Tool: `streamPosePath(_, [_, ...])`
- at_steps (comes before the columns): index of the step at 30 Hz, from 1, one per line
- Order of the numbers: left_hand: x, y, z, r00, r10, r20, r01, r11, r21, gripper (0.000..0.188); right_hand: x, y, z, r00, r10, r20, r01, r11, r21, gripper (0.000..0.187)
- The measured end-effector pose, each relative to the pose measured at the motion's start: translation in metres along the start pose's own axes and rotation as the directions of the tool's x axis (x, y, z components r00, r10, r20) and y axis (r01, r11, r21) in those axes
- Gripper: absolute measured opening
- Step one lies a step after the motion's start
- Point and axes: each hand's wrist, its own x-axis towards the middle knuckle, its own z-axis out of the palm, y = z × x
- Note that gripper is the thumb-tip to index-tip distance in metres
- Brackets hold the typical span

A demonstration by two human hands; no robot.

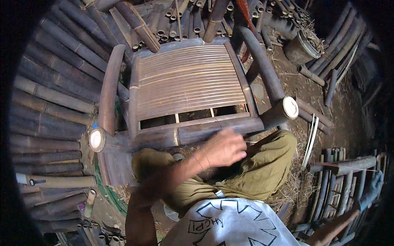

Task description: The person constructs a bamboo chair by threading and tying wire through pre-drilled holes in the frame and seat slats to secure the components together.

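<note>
In front of me stands a dark bamboo chair frame (pixel 156 139) with two thick armrests. Its seat of thin bamboo slats (pixel 188 78) runs crosswise, and an open gap lies between the slats and the front rail. My left hand (pixel 225 147) is over my lap, just on the near side of the front rail, with its fingers curled closed. What it holds, if anything, is hidden. Far out to the right is my right hand (pixel 370 192), which looks covered by a blue-grey glove, near a bamboo rack. Its fingers are too unclear to read.
Dark bamboo poles (pixel 53 106) lie side by side on the left. Cut bamboo tubes (pixel 197 24) are stacked behind the chair. A bucket (pixel 301 49) of scraps stands at the far right. Two pale strips (pixel 310 141) lean right of my knee, above the bamboo rack (pixel 344 188).
</note>
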Motion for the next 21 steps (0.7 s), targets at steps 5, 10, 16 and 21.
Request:
streamPosePath(5, [-0.012,0.079,-0.037,0.971,0.054,-0.235,-0.091,0.985,-0.149,0.022,-0.014,-0.393,0.112,0.923,-0.045,0.383,-0.241,0.706,0.665,0.042])
streamPosePath(10, [-0.088,0.063,-0.092,0.847,-0.311,-0.431,0.276,0.95,-0.145,0.02,-0.037,-0.608,0.202,0.518,-0.848,-0.117,0.27,0.032,0.962,0.056])
streamPosePath(16, [-0.087,0.084,-0.051,0.709,-0.485,-0.511,0.361,0.873,-0.328,0.021,-0.048,-0.62,0.238,0.246,-0.967,-0.065,0.309,0.015,0.951,0.037])
streamPosePath(21, [-0.085,0.069,-0.041,0.72,-0.572,-0.393,0.261,0.747,-0.611,0.01,-0.055,-0.598,0.245,0.476,-0.865,-0.159,0.221,-0.058,0.974,0.035])
